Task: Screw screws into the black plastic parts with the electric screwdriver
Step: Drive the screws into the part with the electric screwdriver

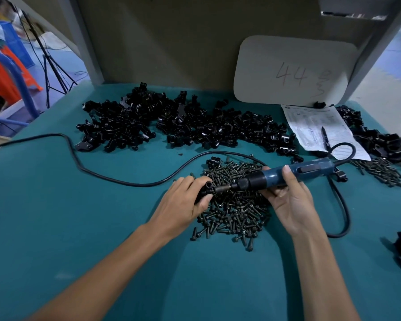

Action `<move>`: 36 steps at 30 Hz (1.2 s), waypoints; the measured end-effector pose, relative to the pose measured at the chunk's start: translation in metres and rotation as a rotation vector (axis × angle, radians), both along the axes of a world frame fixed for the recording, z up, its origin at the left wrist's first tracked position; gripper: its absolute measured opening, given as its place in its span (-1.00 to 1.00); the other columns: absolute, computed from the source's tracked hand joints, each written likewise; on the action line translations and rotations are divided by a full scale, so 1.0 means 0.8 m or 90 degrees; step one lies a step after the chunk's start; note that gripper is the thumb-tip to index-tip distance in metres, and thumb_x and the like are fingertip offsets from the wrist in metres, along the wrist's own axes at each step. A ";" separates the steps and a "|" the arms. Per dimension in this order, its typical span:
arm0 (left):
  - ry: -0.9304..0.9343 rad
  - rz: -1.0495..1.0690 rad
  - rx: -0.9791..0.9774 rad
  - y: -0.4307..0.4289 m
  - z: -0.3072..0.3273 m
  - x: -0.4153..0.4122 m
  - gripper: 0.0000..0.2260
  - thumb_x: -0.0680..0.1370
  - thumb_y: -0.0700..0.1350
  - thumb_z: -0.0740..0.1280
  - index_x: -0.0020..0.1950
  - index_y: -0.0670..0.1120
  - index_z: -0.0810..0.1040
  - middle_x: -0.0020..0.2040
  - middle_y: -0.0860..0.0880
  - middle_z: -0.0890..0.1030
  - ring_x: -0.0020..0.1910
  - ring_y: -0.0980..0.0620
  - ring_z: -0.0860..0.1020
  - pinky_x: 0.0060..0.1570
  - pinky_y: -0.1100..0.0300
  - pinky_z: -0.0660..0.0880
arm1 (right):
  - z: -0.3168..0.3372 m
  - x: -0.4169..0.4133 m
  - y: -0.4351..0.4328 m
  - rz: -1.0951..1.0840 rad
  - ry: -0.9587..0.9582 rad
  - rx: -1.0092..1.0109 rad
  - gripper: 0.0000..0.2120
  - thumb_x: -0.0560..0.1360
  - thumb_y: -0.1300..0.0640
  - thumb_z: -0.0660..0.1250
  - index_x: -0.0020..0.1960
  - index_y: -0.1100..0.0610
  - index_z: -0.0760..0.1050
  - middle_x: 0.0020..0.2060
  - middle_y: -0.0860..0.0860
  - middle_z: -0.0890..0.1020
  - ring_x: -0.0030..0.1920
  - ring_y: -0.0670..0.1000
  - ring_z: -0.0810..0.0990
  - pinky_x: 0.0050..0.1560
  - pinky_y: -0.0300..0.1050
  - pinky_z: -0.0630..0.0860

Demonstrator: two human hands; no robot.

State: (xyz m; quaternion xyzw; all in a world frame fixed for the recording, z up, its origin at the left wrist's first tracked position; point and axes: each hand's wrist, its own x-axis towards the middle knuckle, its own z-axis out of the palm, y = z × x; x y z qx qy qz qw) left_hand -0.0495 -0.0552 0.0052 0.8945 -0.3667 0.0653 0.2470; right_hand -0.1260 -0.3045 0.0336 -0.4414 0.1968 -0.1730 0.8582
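Observation:
My left hand (pixel 183 200) grips a small black plastic part (pixel 205 190) just above the green table. My right hand (pixel 287 200) holds the blue electric screwdriver (pixel 292 173), which lies nearly level and points left. Its bit carries a screw (pixel 220 188) whose tip meets the hole of the held part. Under both hands lies a heap of dark screws (pixel 236 205). A long pile of black plastic parts (pixel 183 123) stretches across the back of the table.
The screwdriver's black cable (pixel 90 167) loops over the table on the left and right. A paper sheet with a pen (pixel 322 130) and a white board marked 44 (pixel 292 70) sit at the back right. More black parts (pixel 380 140) and screws (pixel 382 172) lie far right.

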 end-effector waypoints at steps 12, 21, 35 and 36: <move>0.005 0.001 0.009 -0.001 0.004 0.000 -0.59 0.68 0.16 0.04 0.40 -0.02 0.40 -0.03 0.08 0.39 -0.08 0.08 0.33 -0.10 0.24 0.27 | 0.002 0.004 0.002 -0.052 0.066 -0.006 -0.50 0.68 -0.22 0.09 0.39 0.15 0.36 0.20 0.21 0.64 0.16 0.09 0.70 -0.08 -0.04 0.69; 0.012 -0.003 0.013 0.000 0.005 0.000 -0.59 0.68 0.15 0.05 0.41 -0.02 0.40 -0.03 0.06 0.39 -0.07 0.06 0.34 -0.10 0.21 0.33 | 0.000 0.005 0.004 -0.048 0.070 -0.017 -0.45 0.65 -0.25 0.11 0.41 0.16 0.36 0.21 0.21 0.65 0.18 0.10 0.70 -0.08 -0.04 0.68; 0.011 -0.005 0.021 -0.001 0.004 0.001 -0.56 0.68 0.20 -0.02 0.43 0.01 0.36 -0.02 0.06 0.38 -0.08 0.06 0.33 -0.10 0.19 0.37 | -0.004 0.006 0.003 -0.034 0.072 -0.016 -0.50 0.63 -0.26 0.12 0.34 0.11 0.40 0.19 0.19 0.66 0.18 0.09 0.69 0.09 0.05 0.64; 0.009 -0.005 0.020 -0.002 0.004 0.001 -0.56 0.68 0.20 -0.02 0.43 0.01 0.35 -0.02 0.07 0.38 -0.08 0.07 0.33 -0.11 0.19 0.36 | -0.004 0.006 0.003 -0.033 0.071 -0.014 -0.49 0.63 -0.26 0.12 0.34 0.11 0.40 0.19 0.18 0.66 0.18 0.09 0.70 0.08 0.05 0.65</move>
